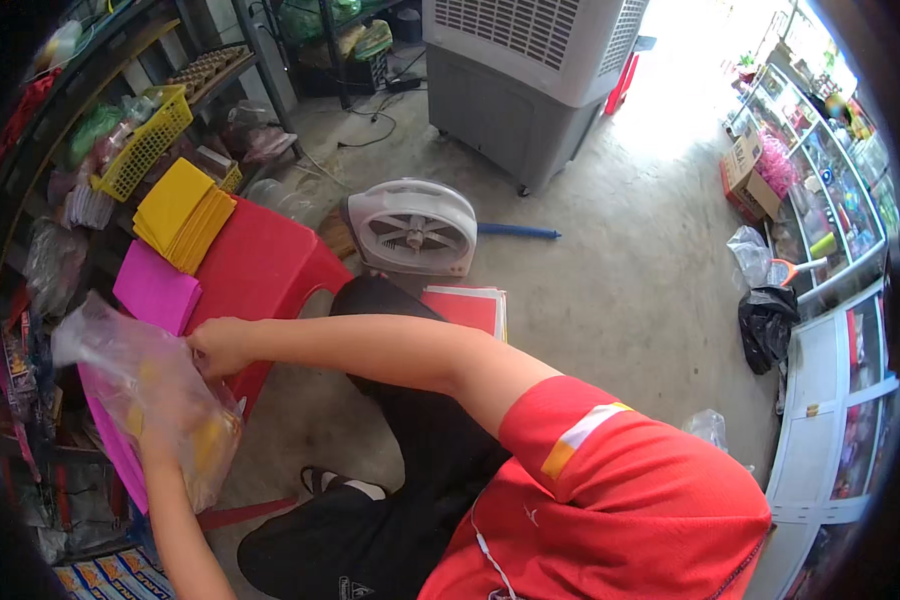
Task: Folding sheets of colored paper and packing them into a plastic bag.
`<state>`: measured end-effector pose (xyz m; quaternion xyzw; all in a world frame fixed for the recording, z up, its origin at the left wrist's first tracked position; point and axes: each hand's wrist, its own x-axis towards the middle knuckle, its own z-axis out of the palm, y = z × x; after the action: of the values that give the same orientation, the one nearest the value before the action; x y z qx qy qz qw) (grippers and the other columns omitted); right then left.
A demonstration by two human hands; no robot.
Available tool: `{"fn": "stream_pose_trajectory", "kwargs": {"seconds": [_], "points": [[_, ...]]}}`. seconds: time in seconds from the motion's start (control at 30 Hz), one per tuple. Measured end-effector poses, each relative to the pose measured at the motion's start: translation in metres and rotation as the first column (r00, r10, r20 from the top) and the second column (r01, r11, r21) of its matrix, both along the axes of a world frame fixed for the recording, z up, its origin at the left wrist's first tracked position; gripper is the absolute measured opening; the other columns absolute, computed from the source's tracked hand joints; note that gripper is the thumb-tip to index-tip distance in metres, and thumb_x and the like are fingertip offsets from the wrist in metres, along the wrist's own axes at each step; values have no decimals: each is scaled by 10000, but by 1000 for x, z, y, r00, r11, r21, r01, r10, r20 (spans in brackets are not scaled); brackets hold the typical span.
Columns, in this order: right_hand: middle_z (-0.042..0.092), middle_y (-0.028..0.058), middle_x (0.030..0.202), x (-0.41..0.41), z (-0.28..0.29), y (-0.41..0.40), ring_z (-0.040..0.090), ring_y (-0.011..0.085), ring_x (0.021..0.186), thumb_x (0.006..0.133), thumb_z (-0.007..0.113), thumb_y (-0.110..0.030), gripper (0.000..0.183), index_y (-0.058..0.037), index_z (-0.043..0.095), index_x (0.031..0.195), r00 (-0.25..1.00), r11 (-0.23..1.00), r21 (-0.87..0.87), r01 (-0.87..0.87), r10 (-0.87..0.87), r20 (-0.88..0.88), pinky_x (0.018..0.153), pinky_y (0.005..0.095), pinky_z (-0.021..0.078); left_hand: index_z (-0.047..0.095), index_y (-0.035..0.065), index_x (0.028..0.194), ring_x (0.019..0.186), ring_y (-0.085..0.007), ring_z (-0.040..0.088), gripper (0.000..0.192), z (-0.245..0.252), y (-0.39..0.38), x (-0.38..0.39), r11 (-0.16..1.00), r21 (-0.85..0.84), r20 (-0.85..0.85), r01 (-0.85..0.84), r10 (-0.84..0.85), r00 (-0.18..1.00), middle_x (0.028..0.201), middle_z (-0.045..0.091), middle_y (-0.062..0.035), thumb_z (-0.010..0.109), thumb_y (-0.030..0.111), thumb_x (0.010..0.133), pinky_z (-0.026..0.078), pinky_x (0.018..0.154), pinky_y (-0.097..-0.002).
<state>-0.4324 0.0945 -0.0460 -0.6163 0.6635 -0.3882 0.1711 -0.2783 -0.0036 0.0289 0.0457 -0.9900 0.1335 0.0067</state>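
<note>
A clear plastic bag [146,367] with something yellow inside lies over the left end of a red plastic stool or small table [259,255]. My right hand [221,347] has closed fingers at the bag's near right edge, pinching it. From the bottom left my left forearm reaches up to the bag; my left hand [163,412] is seen only blurred through the film, and its fingers are hidden. Behind the bag lie flat magenta folded sheets [157,289]. A stack of yellow folded sheets [184,217] is beside them, on the red surface.
Shelves with a yellow plastic basket [146,142] run along the left. A white box fan [414,229] and a blue rod [517,230] are on the floor, near red and white sheets [465,309]. An air cooler [506,97] stands behind; glass cabinets [825,195] line the right.
</note>
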Motion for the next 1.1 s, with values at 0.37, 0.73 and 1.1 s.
{"fn": "stream_pose_trajectory", "kwargs": {"seconds": [0.37,0.73,1.1], "points": [[732,177,959,-29,-20,2,692,389,932,797,691,-142,234,-48,722,1009,999,998,-52,39,-40,-34,825,480,544,628,-41,1118,1124,-452,573,430,-35,-41,-4,946,286,99,-154,130,986,1140,620,-273,709,138,736,458,957,-491],[740,169,905,-24,-18,36,713,353,901,774,702,-77,169,-42,741,934,978,968,-137,210,-209,25,798,456,555,605,-21,1178,1129,-457,541,561,-7,-12,0,937,307,117,-165,135,984,1157,586,-272,767,264,723,424,982,-512],[745,160,894,-43,-24,45,722,337,878,754,710,-84,164,-33,747,906,964,953,-145,264,-256,76,786,432,570,438,1,1470,1389,-442,401,785,-27,-41,6,867,338,248,-367,294,923,1455,489,-256,746,356,841,260,1203,-495]]}}
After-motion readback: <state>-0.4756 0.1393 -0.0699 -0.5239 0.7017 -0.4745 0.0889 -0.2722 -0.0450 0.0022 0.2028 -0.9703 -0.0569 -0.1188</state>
